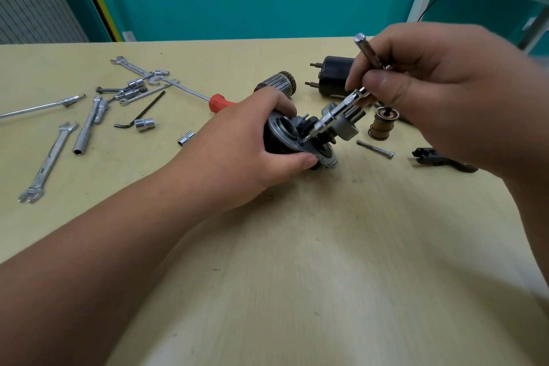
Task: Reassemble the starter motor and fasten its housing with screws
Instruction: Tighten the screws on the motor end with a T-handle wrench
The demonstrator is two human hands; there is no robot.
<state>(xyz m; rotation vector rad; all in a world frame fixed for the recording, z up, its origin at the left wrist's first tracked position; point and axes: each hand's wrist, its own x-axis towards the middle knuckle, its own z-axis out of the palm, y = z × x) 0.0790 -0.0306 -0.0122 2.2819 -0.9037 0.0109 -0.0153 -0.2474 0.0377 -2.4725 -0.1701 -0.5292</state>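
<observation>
Teal walls back a pale yellow tabletop (297,246) strewn with tools and starter parts. Near its middle, the left hand (252,145) wraps its grip around the dark starter motor housing (285,142), thumb below and fingers over the top. It holds the housing tilted so that the open grey face looks up and to the right. The right hand (430,83) pinches a slim chrome precision screwdriver (341,107) between thumb and fingertips, its grip closed on the shaft.

The coming move turns on that tool's line. Its long axis slants from the cap at upper right down to the tip at lower left, and the tip touches the housing face just beside the left fingers. The housing thus lies down and left of the right grip, and the left hand is by far the nearer. Whether a screw sits under the tip is too small to tell.

Behind lie the armature (279,83), a black cylindrical body (332,74), a copper-wound coil (381,126) and a loose bolt (375,149). To the left are a red-handled screwdriver (221,102), a hex key (142,111) and a spanner (47,163).

Fastening looks to be in hand, and the tip must stay square to the face.
</observation>
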